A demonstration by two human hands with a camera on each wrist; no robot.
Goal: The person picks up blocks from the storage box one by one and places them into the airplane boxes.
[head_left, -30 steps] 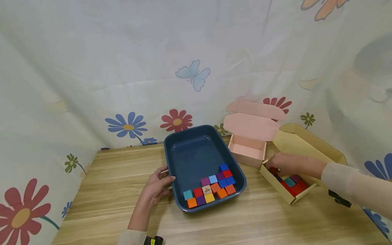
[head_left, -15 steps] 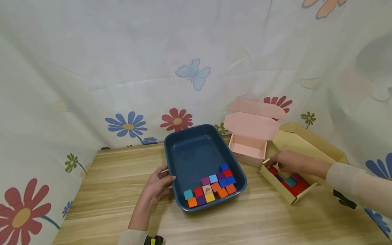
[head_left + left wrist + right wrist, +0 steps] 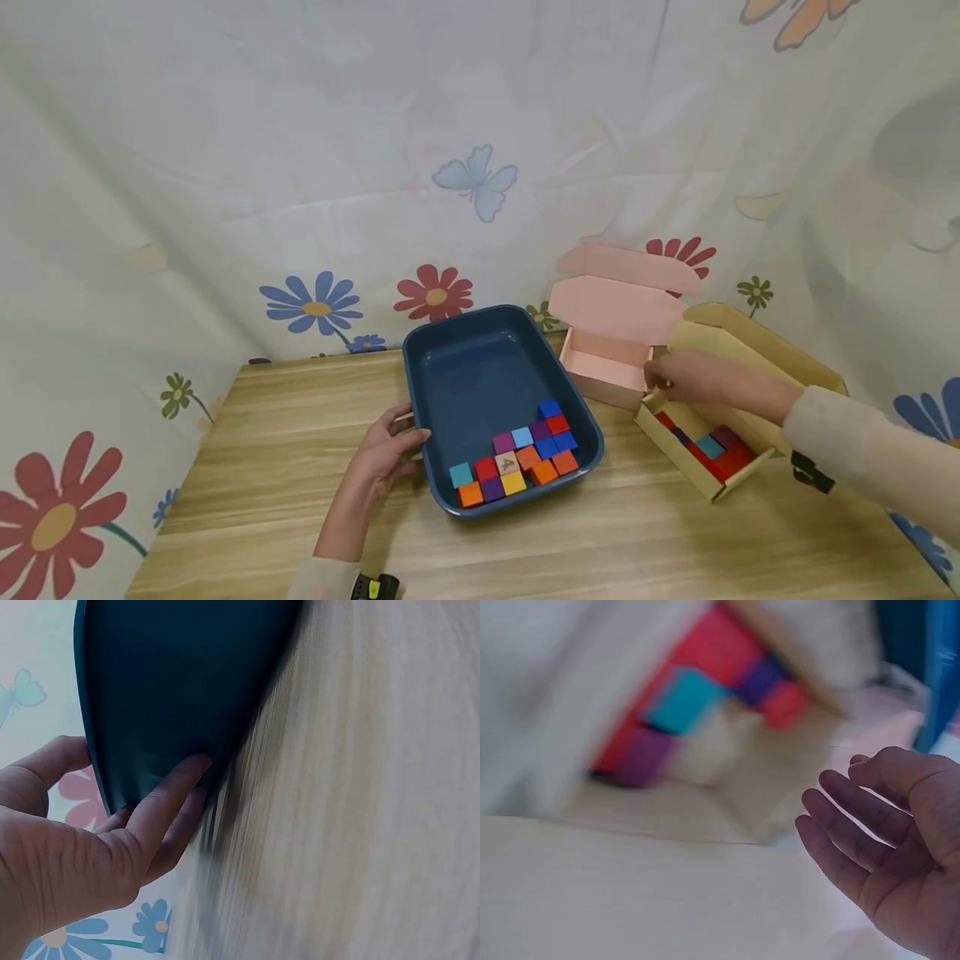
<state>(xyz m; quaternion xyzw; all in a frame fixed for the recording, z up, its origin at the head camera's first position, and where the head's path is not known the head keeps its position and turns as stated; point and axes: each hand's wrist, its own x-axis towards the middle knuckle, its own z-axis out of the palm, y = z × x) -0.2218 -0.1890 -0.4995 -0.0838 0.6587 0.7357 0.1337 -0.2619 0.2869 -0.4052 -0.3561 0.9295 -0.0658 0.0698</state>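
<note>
A dark blue tray (image 3: 472, 375) stands on the table, with several coloured cubes (image 3: 513, 483) gathered along its near end and right side. My left hand (image 3: 386, 454) grips the tray's left edge, thumb at the rim and fingers against the outer wall, which the left wrist view shows closely. Over the far end of an open yellow box (image 3: 677, 454) is my right hand (image 3: 690, 377). Its fingers are loosely bent and hold nothing in the right wrist view. Inside that box lie red, teal (image 3: 709, 447) and purple cubes, blurred in the right wrist view.
An open pink box (image 3: 603, 392) sits between the tray and the yellow box, its lid raised behind it. The yellow box's lid (image 3: 780, 350) stands up on its far right side. A flowered cloth (image 3: 337, 208) hangs behind the wooden table (image 3: 300, 425).
My right hand has risen from the yellow box's far corner and moved slightly farther back, uncovering a red cube there. The left hand and the tray have stayed put.
</note>
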